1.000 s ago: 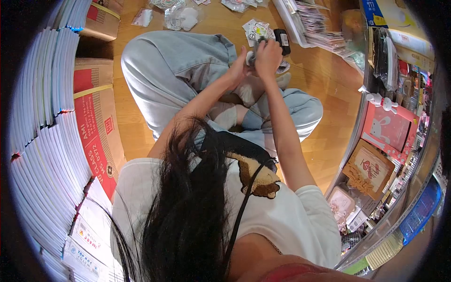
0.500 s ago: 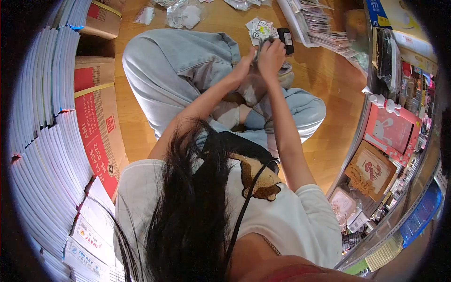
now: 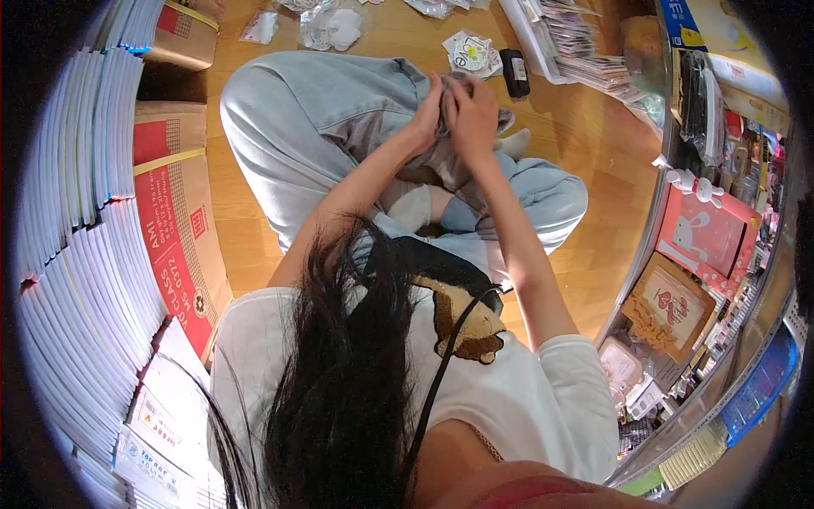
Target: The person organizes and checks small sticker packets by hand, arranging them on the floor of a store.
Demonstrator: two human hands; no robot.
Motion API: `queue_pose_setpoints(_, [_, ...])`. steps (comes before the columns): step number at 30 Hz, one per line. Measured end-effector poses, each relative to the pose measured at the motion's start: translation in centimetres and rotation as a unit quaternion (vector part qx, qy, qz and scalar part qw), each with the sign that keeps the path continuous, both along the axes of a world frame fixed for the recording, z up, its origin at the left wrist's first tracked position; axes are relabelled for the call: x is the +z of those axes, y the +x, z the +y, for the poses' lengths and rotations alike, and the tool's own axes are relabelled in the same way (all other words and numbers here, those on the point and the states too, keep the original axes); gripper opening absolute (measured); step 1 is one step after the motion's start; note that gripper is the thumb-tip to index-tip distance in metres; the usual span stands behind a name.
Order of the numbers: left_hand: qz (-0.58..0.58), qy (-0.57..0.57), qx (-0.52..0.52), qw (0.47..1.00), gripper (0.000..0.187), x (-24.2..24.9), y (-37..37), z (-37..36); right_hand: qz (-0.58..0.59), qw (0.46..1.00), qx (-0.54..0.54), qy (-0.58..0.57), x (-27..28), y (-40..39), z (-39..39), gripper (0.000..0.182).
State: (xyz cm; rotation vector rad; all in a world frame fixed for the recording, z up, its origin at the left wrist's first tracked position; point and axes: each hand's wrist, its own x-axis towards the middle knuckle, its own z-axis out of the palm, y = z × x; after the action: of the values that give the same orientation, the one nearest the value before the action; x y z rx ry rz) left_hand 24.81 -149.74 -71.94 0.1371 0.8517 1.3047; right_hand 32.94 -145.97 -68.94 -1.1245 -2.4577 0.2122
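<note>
A soft grey cloth is bunched between my two hands above my crossed legs, and a greyish part of it hangs below them. My left hand presses against its left side, fingers upright and close together. My right hand wraps over it from the right with bent fingers. Just beyond the hands lies a small pile of white printed cutouts with a bit of yellow-green. Beside that pile rests a small black object with a white label.
Clear plastic packets lie on the wooden floor. A white tray of packets stands at upper right. Stacked notebooks and cardboard boxes line the left. A shelf with a pink bunny frame borders the right.
Both hands have drawn left and slightly down with the grey cloth, away from the cutouts and the black object, which are now more exposed. My hands have come closer together around the cloth.
</note>
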Motion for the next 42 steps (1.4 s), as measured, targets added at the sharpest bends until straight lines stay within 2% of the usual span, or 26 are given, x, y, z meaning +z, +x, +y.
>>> queue_pose_setpoints(2, [0.034,0.003,-0.024,0.999,0.070,-0.2,0.6,-0.1,-0.054,0.995,-0.068,-0.047,-1.5,0.5,3.5,0.015])
queue_pose_setpoints(3, [0.135,0.037,-0.126,0.982,0.067,1.2,-0.9,-0.8,-0.079,0.989,-0.093,-0.085,-1.7,1.0,5.5,0.016])
queue_pose_setpoints(4, [0.092,0.078,-0.106,0.987,0.066,0.8,-0.7,-0.7,-0.103,0.980,-0.118,-0.123,-1.4,1.6,6.7,0.017])
queue_pose_setpoints(6, [0.005,0.159,-0.066,0.985,0.065,0.2,0.1,-0.5,-0.056,0.986,-0.142,-0.074,-0.1,3.0,7.9,0.021])
queue_pose_setpoints(7, [0.059,0.128,-0.028,0.990,0.061,0.3,0.0,-0.3,-0.034,0.987,-0.151,-0.049,0.4,3.1,8.3,0.022])
queue_pose_setpoints(10, [-0.032,0.104,0.092,0.990,0.058,-0.4,-0.6,0.9,0.139,0.976,-0.167,-0.010,2.8,3.3,6.2,0.023])
queue_pose_setpoints(11, [-0.059,0.090,0.084,0.991,0.058,-0.4,-0.7,1.0,0.152,0.977,-0.149,-0.022,4.0,2.6,4.2,0.020])
queue_pose_setpoints(13, [-0.055,0.039,0.055,0.996,0.059,1.0,-0.7,0.4,0.124,0.992,-0.009,0.001,2.9,1.5,1.0,0.018])
queue_pose_setpoints(14, [-0.051,0.014,0.039,0.998,0.060,1.4,-0.8,0.1,0.088,0.995,0.019,-0.052,2.1,0.5,-0.8,0.024])
queue_pose_setpoints(17, [-0.062,0.029,0.093,0.993,0.065,0.4,-0.3,0.0,-0.020,0.998,-0.006,0.065,0.6,-1.0,-1.3,0.029])
queue_pose_setpoints(19, [-0.033,-0.004,0.097,0.995,0.072,3.0,-0.9,-0.8,-0.064,0.986,-0.004,0.151,0.8,-2.0,0.1,0.027])
queue_pose_setpoints(22, [-0.041,0.031,0.107,0.993,0.073,0.8,-0.1,0.0,0.007,1.000,-0.029,-0.001,-0.3,-2.2,1.8,0.024])
queue_pose_setpoints(23, [-0.014,0.034,0.069,0.997,0.071,0.0,0.2,0.0,-0.049,0.988,-0.094,-0.112,0.6,-2.0,2.2,0.031])
queue_pose_setpoints(25, [0.044,0.039,-0.007,0.998,0.070,-1.1,0.2,-0.3,-0.099,0.978,-0.140,-0.117,1.1,-1.5,3.7,0.035])
queue_pose_setpoints(28, [0.159,0.105,-0.037,0.981,0.066,-2.7,0.3,-0.3,-0.150,0.969,-0.169,-0.100,1.3,0.3,5.5,0.039])
queue_pose_setpoints(29, [0.095,0.119,-0.042,0.987,0.066,-3.0,0.5,-0.1,-0.159,0.966,-0.181,-0.089,1.3,1.0,5.8,0.039])
queue_pose_setpoints(31, [0.087,0.099,0.012,0.991,0.065,0.6,-0.4,-0.5,-0.169,0.961,-0.197,-0.094,2.2,2.4,6.6,0.039])
queue_pose_setpoints(33, [0.068,0.100,0.070,0.990,0.064,1.7,-1.0,-0.3,0.004,0.977,-0.196,-0.082,3.1,3.2,6.0,0.037])
queue_pose_setpoints(35, [0.038,0.122,0.131,0.983,0.064,0.9,-1.4,0.3,0.137,0.973,-0.164,-0.084,5.6,2.8,4.1,0.040])
queue_pose_setpoints(37, [0.033,0.051,0.118,0.991,0.064,0.3,-0.9,0.4,0.189,0.979,-0.050,-0.052,5.1,1.6,2.3,0.036])
queue_pose_setpoints(38, [0.031,0.016,0.112,0.993,0.064,-0.1,-0.7,0.4,0.169,0.982,0.019,-0.076,3.9,0.9,1.3,0.035])
queue_pose_setpoints(39, [-0.031,-0.008,0.062,0.998,0.067,0.0,-0.5,0.2,0.148,0.980,0.088,-0.100,2.7,0.3,0.4,0.033])
queue_pose_setpoints(42, [-0.024,0.000,0.126,0.992,0.069,3.5,-0.5,-0.9,0.032,0.996,0.082,0.022,1.5,-1.6,-0.4,0.028])
